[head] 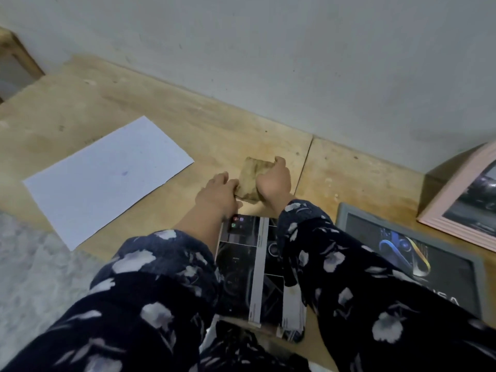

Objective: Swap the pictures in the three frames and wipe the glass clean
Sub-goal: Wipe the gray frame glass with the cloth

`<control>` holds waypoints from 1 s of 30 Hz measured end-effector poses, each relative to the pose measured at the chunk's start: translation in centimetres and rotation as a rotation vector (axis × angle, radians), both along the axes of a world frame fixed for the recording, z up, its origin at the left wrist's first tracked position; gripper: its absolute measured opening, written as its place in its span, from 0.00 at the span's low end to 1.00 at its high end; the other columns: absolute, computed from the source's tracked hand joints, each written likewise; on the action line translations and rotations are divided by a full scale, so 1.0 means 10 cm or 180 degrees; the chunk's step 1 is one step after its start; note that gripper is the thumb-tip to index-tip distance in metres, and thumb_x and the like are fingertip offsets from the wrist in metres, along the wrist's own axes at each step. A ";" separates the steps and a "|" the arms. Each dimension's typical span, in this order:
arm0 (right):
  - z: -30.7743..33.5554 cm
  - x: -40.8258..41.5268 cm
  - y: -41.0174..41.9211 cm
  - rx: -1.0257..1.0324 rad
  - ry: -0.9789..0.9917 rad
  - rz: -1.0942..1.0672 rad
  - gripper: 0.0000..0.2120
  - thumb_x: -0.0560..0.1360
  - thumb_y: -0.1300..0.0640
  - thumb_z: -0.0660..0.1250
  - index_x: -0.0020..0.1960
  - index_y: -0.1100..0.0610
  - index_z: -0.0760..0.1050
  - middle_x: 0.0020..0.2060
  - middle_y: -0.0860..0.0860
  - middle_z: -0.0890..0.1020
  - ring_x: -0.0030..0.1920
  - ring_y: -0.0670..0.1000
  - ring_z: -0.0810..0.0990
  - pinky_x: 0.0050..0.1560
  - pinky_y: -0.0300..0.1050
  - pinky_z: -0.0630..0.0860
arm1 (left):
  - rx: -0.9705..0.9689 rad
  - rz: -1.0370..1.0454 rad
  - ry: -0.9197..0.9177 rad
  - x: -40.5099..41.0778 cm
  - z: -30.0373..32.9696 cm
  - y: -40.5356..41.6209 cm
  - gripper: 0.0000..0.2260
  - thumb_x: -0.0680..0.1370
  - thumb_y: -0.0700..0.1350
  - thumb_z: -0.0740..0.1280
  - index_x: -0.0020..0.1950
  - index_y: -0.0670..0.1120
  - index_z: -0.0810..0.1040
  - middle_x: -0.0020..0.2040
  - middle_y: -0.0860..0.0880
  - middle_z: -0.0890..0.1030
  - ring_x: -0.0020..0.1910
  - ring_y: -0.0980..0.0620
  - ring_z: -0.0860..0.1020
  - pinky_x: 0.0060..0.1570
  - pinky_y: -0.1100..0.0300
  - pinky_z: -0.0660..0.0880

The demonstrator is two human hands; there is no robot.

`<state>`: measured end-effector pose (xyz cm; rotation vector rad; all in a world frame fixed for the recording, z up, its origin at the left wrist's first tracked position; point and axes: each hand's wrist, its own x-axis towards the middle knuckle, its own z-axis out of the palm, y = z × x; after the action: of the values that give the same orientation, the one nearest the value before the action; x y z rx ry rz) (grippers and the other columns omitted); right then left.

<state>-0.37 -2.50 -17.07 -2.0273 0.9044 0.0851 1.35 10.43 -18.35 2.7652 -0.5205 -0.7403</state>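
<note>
A folded, stained tan cloth [251, 178] lies on the wooden table [134, 103] near the wall. My right hand [275, 181] grips its right side and my left hand [218, 194] holds its lower left corner. Under my forearms lies a picture [241, 264] with dark panels and a pale strip. To the right lies a grey frame [477, 280] holding a dark picture with a glowing curve. A pink frame [453, 197] with a dark picture sits at the far right edge.
A blank white sheet of paper [107, 181] lies on the table to the left. A grey wall [295, 63] runs along the table's back edge. A wooden piece [16, 57] stands at the far left, and a grey floor [32, 277] shows at lower left.
</note>
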 end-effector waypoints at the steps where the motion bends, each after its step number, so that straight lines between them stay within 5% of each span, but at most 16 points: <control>1: -0.02 0.03 0.01 0.0150 0.0002 -0.0144 0.33 0.74 0.63 0.61 0.76 0.55 0.52 0.62 0.57 0.75 0.55 0.58 0.79 0.45 0.48 0.76 | -0.0010 -0.0010 -0.0011 -0.01 -0.02 0.00 0.29 0.78 0.52 0.65 0.77 0.52 0.59 0.78 0.48 0.51 0.76 0.46 0.54 0.72 0.47 0.58; 4: 0.00 0.09 0.07 0.0397 0.0069 -0.0435 0.31 0.74 0.61 0.64 0.74 0.58 0.54 0.63 0.57 0.73 0.57 0.59 0.77 0.49 0.48 0.76 | -0.0006 -0.0042 -0.0081 -0.02 -0.04 0.02 0.28 0.80 0.52 0.64 0.77 0.52 0.57 0.79 0.48 0.50 0.77 0.46 0.51 0.73 0.46 0.57; 6: 0.01 0.11 0.10 0.0381 0.0166 -0.0383 0.24 0.73 0.60 0.66 0.67 0.61 0.65 0.58 0.57 0.77 0.55 0.59 0.78 0.45 0.46 0.75 | 0.0010 -0.0055 -0.0096 -0.02 -0.06 0.03 0.27 0.80 0.53 0.63 0.77 0.52 0.57 0.79 0.49 0.49 0.77 0.46 0.50 0.73 0.45 0.56; 9: 0.05 0.06 0.15 0.0297 0.0127 -0.0128 0.02 0.71 0.60 0.66 0.40 0.57 0.74 0.37 0.53 0.78 0.42 0.57 0.78 0.35 0.43 0.70 | 0.0046 -0.0049 -0.0067 -0.01 -0.05 0.02 0.26 0.80 0.52 0.63 0.77 0.52 0.57 0.79 0.49 0.48 0.77 0.46 0.49 0.73 0.45 0.56; 11: 0.07 0.01 0.15 0.0303 -0.0094 -0.0106 0.10 0.70 0.60 0.65 0.32 0.55 0.68 0.30 0.51 0.73 0.36 0.55 0.75 0.30 0.42 0.66 | 0.0090 -0.0024 -0.0027 -0.03 -0.05 0.01 0.26 0.81 0.51 0.62 0.77 0.52 0.57 0.79 0.49 0.47 0.78 0.47 0.48 0.73 0.44 0.55; 14: 0.19 -0.11 0.10 0.0319 -0.0396 -0.0273 0.02 0.73 0.58 0.61 0.43 0.56 0.72 0.39 0.51 0.76 0.40 0.54 0.75 0.32 0.43 0.66 | 0.0201 -0.0001 -0.0010 -0.04 -0.06 -0.01 0.26 0.81 0.49 0.61 0.77 0.51 0.55 0.79 0.49 0.45 0.78 0.47 0.43 0.73 0.41 0.53; 17: 0.33 -0.28 -0.10 0.0517 -0.0501 -0.0470 0.16 0.77 0.61 0.57 0.65 0.57 0.68 0.52 0.53 0.75 0.46 0.53 0.74 0.36 0.40 0.70 | 0.0274 0.0120 0.0122 -0.05 -0.04 -0.08 0.31 0.79 0.45 0.63 0.78 0.47 0.53 0.79 0.48 0.42 0.78 0.46 0.41 0.74 0.41 0.52; 20: 0.47 -0.53 -0.40 0.0317 -0.0454 -0.0503 0.23 0.78 0.65 0.55 0.73 0.58 0.62 0.66 0.55 0.72 0.58 0.57 0.75 0.51 0.43 0.72 | 0.0243 0.0169 0.0144 -0.15 -0.02 -0.18 0.33 0.77 0.44 0.63 0.78 0.44 0.50 0.79 0.46 0.42 0.78 0.45 0.43 0.74 0.42 0.52; 24: 0.62 -0.90 -0.83 -0.0246 -0.0436 -0.0512 0.24 0.76 0.65 0.57 0.72 0.56 0.67 0.68 0.54 0.72 0.65 0.57 0.73 0.61 0.44 0.71 | 0.0077 -0.0326 -0.0419 -0.46 0.05 -0.40 0.28 0.81 0.54 0.56 0.77 0.44 0.54 0.79 0.46 0.47 0.78 0.46 0.45 0.73 0.37 0.48; 30: 0.77 -1.32 -1.21 -0.1448 -0.0136 -0.0007 0.15 0.72 0.65 0.61 0.53 0.53 0.81 0.48 0.55 0.83 0.50 0.58 0.80 0.43 0.42 0.70 | -0.0516 -0.1277 -0.0318 -1.27 0.08 -0.76 0.51 0.68 0.78 0.51 0.80 0.47 0.44 0.79 0.52 0.39 0.77 0.53 0.36 0.71 0.36 0.34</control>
<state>-13.60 -14.61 -9.42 -2.4346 0.9624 -0.1806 -11.38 2.82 -17.52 2.5825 -1.1250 -0.6057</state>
